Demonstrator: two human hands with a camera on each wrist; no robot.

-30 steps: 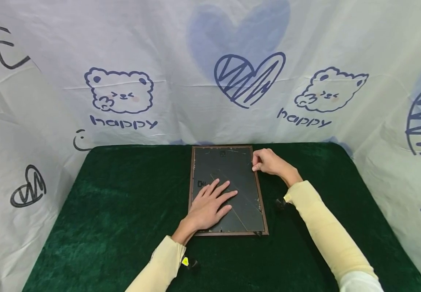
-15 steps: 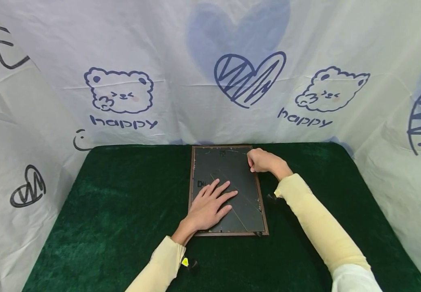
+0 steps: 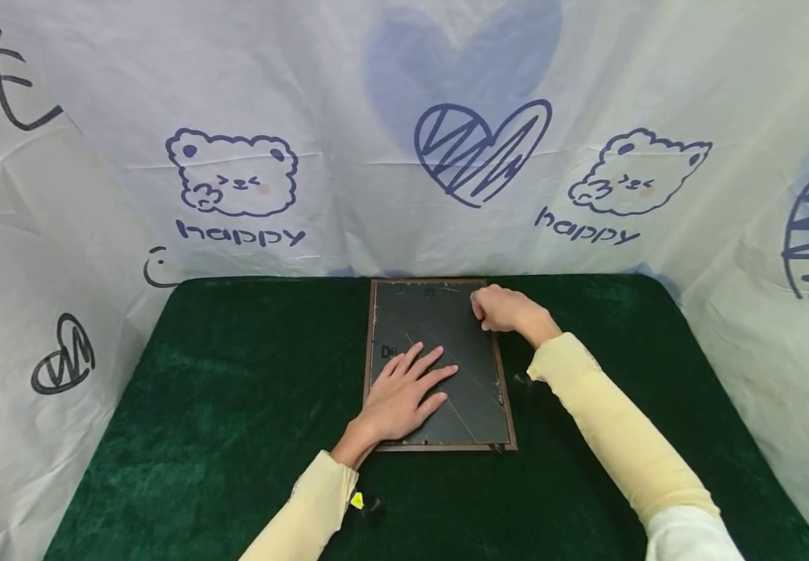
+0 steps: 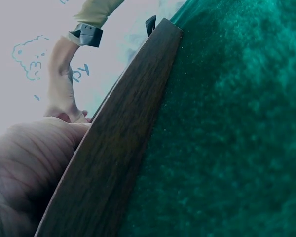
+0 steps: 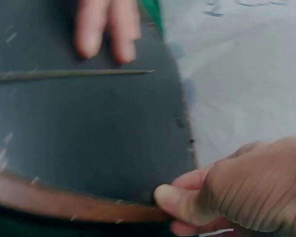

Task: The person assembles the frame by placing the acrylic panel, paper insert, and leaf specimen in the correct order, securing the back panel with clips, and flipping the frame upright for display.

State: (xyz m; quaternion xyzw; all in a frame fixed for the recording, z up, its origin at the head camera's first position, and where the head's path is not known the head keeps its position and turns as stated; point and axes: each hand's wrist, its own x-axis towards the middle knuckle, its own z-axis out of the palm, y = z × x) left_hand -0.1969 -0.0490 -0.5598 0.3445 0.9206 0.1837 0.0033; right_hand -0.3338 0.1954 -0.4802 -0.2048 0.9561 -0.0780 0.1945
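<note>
A picture frame (image 3: 436, 448) with a thin brown wooden border lies back side up on the green cloth, its dark backing board (image 3: 461, 343) showing. My left hand (image 3: 404, 397) rests flat on the board with the fingers spread. At the far right corner area, my right hand (image 3: 506, 308) has its fingers curled at the frame's edge. The right wrist view shows the right thumb (image 5: 175, 200) on the edge beside the board, fingers bent around there; what lies under them is hidden. The frame's wooden side (image 4: 118, 128) fills the middle of the left wrist view.
Dark green velvety cloth (image 3: 257, 389) covers the table on both sides of the frame. White sheets (image 3: 348, 93) with blue drawings hang behind and at the sides. A small dark tab (image 3: 497, 448) sits at the frame's near right corner.
My right hand has shifted slightly left, further over the frame's right edge, with its fingers more curled. The left hand and the frame stay put.
</note>
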